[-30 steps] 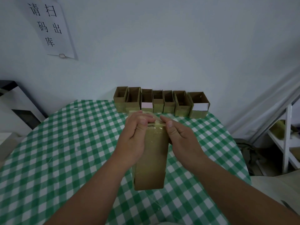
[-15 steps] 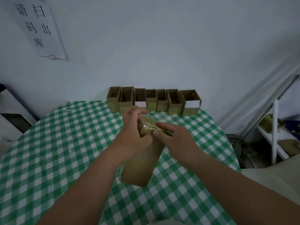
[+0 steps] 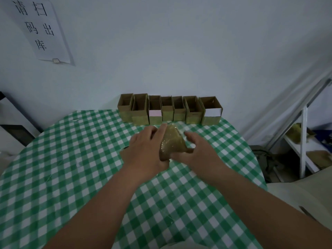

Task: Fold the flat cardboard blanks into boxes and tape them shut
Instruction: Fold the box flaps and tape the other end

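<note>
A small brown cardboard box [image 3: 171, 142] with glossy tape over its end sits between my two hands above the middle of the table. My left hand [image 3: 146, 150] grips its left side, fingers reaching along the top and thumb under the near corner. My right hand [image 3: 193, 150] holds the right side, with the thumb on the box's near edge and the fingers curved around behind it. Much of the box body is hidden by my hands.
Several folded, open-topped cardboard boxes [image 3: 169, 109] stand in a row at the far edge of the green checked table [image 3: 71, 168], against the white wall. A paper notice [image 3: 38, 27] hangs upper left. A white shelf [image 3: 303, 148] stands to the right.
The box has been turned and carried away from me toward the row of boxes; its long side, seen before, is now foreshortened, with the taped end facing up. Both hands went with it.
</note>
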